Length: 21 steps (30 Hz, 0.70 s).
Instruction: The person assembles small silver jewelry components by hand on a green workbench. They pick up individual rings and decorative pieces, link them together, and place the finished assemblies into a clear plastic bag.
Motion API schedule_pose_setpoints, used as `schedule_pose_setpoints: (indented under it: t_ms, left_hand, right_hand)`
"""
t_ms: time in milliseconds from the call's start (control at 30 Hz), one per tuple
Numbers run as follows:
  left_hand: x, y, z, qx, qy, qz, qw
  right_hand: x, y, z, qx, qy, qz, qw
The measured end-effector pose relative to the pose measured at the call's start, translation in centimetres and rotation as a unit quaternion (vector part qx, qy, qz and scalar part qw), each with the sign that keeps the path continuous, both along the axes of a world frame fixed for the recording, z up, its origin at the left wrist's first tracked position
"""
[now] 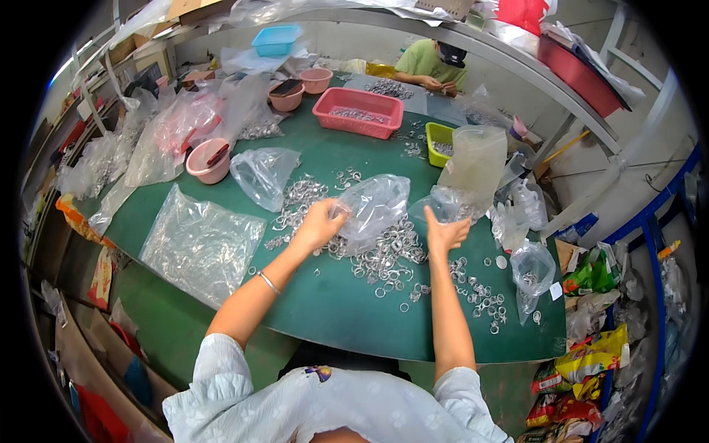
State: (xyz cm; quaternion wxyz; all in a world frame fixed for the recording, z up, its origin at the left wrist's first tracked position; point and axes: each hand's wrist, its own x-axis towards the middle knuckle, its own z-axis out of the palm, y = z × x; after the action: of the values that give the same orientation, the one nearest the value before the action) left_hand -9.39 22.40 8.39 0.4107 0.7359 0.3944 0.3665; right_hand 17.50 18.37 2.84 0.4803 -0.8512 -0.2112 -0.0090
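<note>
My left hand (pixel 319 224) grips the edge of a clear plastic bag (pixel 375 205) that lies over a heap of small silver metal rings (pixel 388 255) on the green table (pixel 332 310). To the right, my right hand (pixel 447 232) pinches the lower edge of a second clear bag (pixel 473 173) that stands taller. More rings (pixel 484 295) lie scattered to the right of my right forearm.
A flat clear bag (pixel 199 244) lies at the left, pink bowls (pixel 208 161) and a pink basket (pixel 359 112) farther back, a green tray (pixel 439 140) beyond. A small bag with rings (pixel 532 269) sits right. Another person (pixel 432 65) works at the far end.
</note>
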Motion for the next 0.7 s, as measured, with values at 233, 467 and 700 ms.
schedule_pose_setpoints:
  t_ms: [233, 467, 700]
  left_hand:
    - [3.1, -2.2, 3.1, 0.161, 0.005, 0.076, 0.984]
    - [4.6, -0.2, 2.1, 0.170, -0.027, 0.072, 0.982]
    - [8.0, 0.7, 1.0, 0.098, -0.108, -0.037, 0.989]
  right_hand:
    - [2.5, 3.0, -4.7, -0.065, -0.216, 0.017, 0.974]
    - [2.3, 0.2, 4.7, 0.337, 0.016, 0.276, 0.900]
    - [-1.4, -2.4, 8.4, 0.155, 0.280, 0.544, 0.776]
